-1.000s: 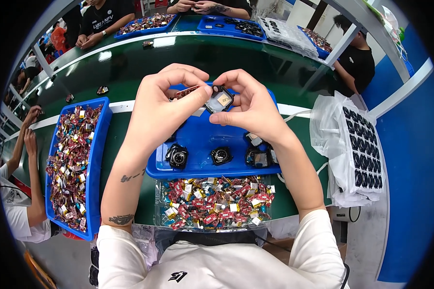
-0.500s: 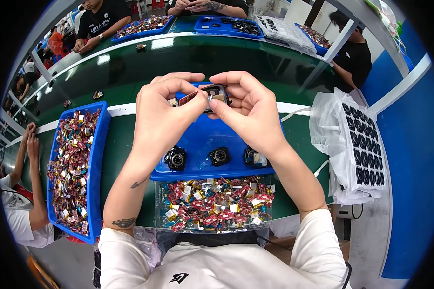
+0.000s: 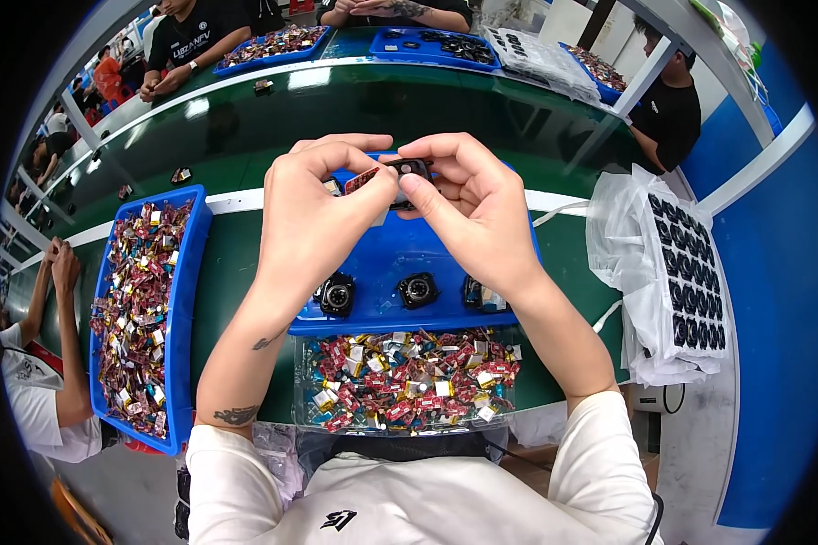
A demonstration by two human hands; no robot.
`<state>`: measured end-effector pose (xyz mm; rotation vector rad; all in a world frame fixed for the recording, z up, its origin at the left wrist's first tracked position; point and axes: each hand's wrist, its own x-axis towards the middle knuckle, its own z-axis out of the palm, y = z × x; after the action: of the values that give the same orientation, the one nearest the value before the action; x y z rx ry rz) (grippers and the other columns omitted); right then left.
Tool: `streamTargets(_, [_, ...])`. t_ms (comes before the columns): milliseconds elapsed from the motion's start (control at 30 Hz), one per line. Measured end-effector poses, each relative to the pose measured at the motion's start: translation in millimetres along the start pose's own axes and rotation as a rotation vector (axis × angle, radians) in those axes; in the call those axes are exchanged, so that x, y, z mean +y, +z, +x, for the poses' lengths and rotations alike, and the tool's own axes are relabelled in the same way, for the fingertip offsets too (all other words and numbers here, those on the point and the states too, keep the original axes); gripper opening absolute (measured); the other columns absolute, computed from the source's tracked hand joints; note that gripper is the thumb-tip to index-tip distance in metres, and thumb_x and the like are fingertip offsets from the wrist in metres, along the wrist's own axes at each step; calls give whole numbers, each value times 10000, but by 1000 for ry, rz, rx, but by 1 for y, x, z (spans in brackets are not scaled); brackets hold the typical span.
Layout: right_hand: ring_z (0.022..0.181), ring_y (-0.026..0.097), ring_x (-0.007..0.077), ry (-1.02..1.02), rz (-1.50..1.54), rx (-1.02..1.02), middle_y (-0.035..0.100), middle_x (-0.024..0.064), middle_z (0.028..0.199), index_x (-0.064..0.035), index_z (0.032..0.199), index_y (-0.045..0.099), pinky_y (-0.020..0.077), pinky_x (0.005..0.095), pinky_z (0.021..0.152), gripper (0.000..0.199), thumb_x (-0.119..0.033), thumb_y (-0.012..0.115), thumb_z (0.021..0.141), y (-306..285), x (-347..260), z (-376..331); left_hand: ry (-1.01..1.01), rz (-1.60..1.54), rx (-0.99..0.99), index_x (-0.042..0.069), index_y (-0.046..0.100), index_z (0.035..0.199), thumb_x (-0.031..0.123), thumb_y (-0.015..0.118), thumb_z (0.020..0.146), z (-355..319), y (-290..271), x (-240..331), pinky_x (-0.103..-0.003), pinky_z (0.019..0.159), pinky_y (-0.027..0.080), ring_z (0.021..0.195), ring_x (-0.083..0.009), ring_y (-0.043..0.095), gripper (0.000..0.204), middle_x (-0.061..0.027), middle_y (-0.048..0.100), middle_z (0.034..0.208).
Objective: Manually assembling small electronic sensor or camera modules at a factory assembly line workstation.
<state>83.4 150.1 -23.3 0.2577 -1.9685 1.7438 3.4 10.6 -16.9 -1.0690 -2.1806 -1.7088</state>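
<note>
Above a blue tray point(image 3: 377, 318), both hands meet at chest height. My left hand point(image 3: 314, 204) pinches a small red circuit board point(image 3: 362, 179) between thumb and fingers. My right hand point(image 3: 486, 213) grips a small black plastic housing point(image 3: 413, 169), its thumb pressed against the near side. The left fingertips touch the housing's left end, and fingers cover much of both parts. Below, on the tray, sit black casings with round lens-like fronts: a left casing point(image 3: 337, 295), a middle casing point(image 3: 417, 290) and a right casing point(image 3: 482, 295), partly behind my right wrist.
A clear bin point(image 3: 302, 386) of red boards with wires stands closest to me. To the left is a blue crate point(image 3: 184, 300) heaped with similar boards. Stacked trays of black parts point(image 3: 686, 272) lie right, in plastic. A green belt point(image 3: 482, 109) runs across; other people sit around it.
The black housing has tilted between my fingers, so its hollow inside shows less. The right thumb has shifted up onto it. The red board stays in my left hand.
</note>
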Motion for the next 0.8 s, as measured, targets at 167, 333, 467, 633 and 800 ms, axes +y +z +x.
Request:
streamTargets(167, [886, 643, 118, 2, 2, 13, 655, 91, 968, 21, 1054, 542, 565, 253, 747, 150, -24, 557, 911, 1, -2, -1, -15, 15, -34, -13, 695, 758, 54, 652, 759, -2, 0, 4, -293, 834, 463, 959, -160, 586, 80, -117, 684, 1025])
streamTargets(333, [880, 649, 119, -12, 2, 30, 666, 95, 951, 21, 1036, 549, 563, 252, 748, 131, -24, 555, 913, 0, 0, -1, -17, -1, -36, -10, 694, 755, 59, 654, 761, -2, 2, 6, -294, 838, 464, 964, -159, 585, 80, -114, 686, 1018])
streamTargets(467, [875, 654, 122, -15, -12, 43, 672, 96, 945, 22, 1026, 554, 563, 248, 743, 123, -13, 556, 908, -1, 1, 0, 15, 29, -36, -10, 692, 751, 64, 655, 764, -2, 1, 3, -299, 847, 464, 972, -161, 585, 83, -112, 686, 1018])
streamTargets(633, [872, 657, 124, -8, -20, 52, 674, 98, 951, 20, 1011, 560, 565, 246, 727, 113, -5, 562, 900, -3, 1, 1, 35, 37, -53, -7, 708, 792, 76, 676, 775, -2, 2, 3, -312, 876, 453, 992, -171, 586, 91, -120, 684, 1031])
streamTargets(800, [844, 662, 130, 8, 73, 129, 670, 112, 936, 16, 968, 571, 579, 259, 693, 84, 7, 581, 885, -10, 0, 3, 50, -35, -91, -9, 723, 866, 82, 685, 793, -2, 1, 8, -320, 897, 444, 992, -184, 598, 122, -147, 682, 1041])
